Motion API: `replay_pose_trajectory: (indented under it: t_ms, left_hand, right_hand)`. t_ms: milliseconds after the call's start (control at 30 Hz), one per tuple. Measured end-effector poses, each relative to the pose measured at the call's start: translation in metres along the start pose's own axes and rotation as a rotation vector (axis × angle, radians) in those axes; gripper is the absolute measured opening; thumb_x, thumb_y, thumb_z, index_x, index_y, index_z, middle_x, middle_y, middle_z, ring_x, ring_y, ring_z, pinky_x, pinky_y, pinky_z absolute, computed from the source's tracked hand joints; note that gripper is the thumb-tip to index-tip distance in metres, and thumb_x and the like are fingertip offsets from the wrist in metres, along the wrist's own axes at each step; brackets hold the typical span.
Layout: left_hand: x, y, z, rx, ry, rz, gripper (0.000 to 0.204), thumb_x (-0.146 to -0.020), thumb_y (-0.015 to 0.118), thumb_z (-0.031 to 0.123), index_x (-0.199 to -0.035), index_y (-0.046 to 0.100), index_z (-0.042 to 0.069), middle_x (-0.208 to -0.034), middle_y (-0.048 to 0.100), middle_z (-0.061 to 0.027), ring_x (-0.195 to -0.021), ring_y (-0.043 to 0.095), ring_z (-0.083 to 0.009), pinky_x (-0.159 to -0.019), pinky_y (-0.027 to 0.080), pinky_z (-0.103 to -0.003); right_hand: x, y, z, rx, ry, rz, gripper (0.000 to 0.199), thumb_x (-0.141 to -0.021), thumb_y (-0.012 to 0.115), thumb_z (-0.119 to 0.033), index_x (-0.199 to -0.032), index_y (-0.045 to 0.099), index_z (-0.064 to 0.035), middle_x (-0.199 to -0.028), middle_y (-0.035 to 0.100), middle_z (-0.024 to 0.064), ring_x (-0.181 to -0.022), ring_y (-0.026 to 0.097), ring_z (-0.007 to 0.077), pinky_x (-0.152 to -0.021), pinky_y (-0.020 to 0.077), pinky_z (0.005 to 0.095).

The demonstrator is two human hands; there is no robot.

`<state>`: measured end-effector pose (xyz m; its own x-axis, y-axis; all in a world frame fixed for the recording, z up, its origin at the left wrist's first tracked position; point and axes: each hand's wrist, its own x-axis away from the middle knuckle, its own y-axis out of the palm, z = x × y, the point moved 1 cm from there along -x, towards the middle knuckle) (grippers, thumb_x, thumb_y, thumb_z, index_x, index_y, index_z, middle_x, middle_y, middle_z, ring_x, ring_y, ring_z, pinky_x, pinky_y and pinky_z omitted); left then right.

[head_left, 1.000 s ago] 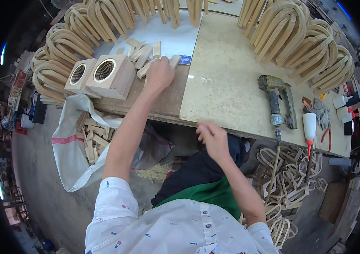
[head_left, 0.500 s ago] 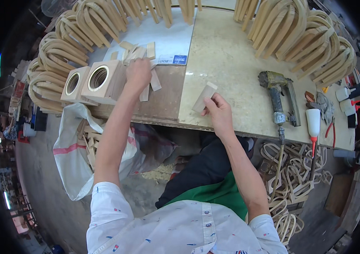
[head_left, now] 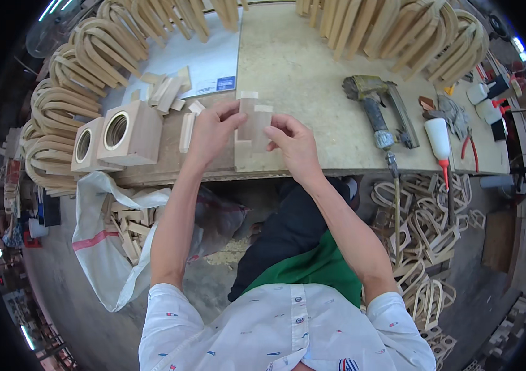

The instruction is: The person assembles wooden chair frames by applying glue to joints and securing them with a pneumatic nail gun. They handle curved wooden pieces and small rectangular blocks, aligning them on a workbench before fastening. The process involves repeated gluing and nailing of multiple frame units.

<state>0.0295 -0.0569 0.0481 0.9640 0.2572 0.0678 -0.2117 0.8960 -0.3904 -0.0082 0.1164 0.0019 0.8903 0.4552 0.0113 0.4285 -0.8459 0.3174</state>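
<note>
Your left hand [head_left: 210, 133] and right hand [head_left: 294, 143] both grip small flat wood pieces [head_left: 252, 123], pressed together between your fingertips just above the workbench edge [head_left: 312, 170]. Keep their edges flush and square; the nail gun [head_left: 377, 111] lies off to your right hand's side.

Workbench [head_left: 300, 68]: nail gun [head_left: 377, 105], glue bottle [head_left: 439, 137], two holed wooden boxes [head_left: 114, 136].

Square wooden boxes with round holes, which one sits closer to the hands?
The right-hand box, larger in view, next to the left hand; the other box sits farther left.
</note>
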Motion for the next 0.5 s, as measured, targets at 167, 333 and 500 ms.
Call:
replay_pose_trajectory:
  t_ms: [167,333,500]
  left_hand:
    - [0.013,0.024,-0.003,0.154,0.092,-0.059,0.036,-0.087,0.058,0.002,-0.122,0.061,-0.001,-0.107,0.065,-0.0111,-0.094,0.063,-0.0168,-0.084,0.049,-0.03]
    - [0.015,0.022,-0.008,0.09,0.075,-0.124,0.037,-0.088,0.057,-0.001,-0.125,0.058,-0.002,-0.11,0.065,-0.0067,-0.1,0.06,-0.0135,-0.09,0.048,-0.028]
    - [0.019,0.02,-0.011,0.097,0.078,-0.126,0.037,-0.088,0.057,-0.001,-0.125,0.058,-0.002,-0.11,0.063,-0.0064,-0.101,0.06,-0.0142,-0.09,0.048,-0.028]
  right_hand:
    - [0.006,-0.008,-0.002,0.079,-0.035,0.032,0.021,-0.086,0.064,-0.006,-0.107,0.061,0.001,-0.092,0.064,0.006,-0.074,0.058,0.0099,-0.061,0.0498,0.0238]
    - [0.009,-0.01,0.003,0.108,-0.034,0.044,0.019,-0.085,0.065,-0.005,-0.102,0.06,0.0012,-0.087,0.063,0.0068,-0.073,0.059,0.0106,-0.061,0.0496,0.0246]
    - [0.009,-0.009,0.003,0.137,0.022,0.031,0.02,-0.085,0.065,-0.004,-0.103,0.059,0.0021,-0.086,0.063,0.0076,-0.072,0.059,0.011,-0.061,0.0494,0.025]
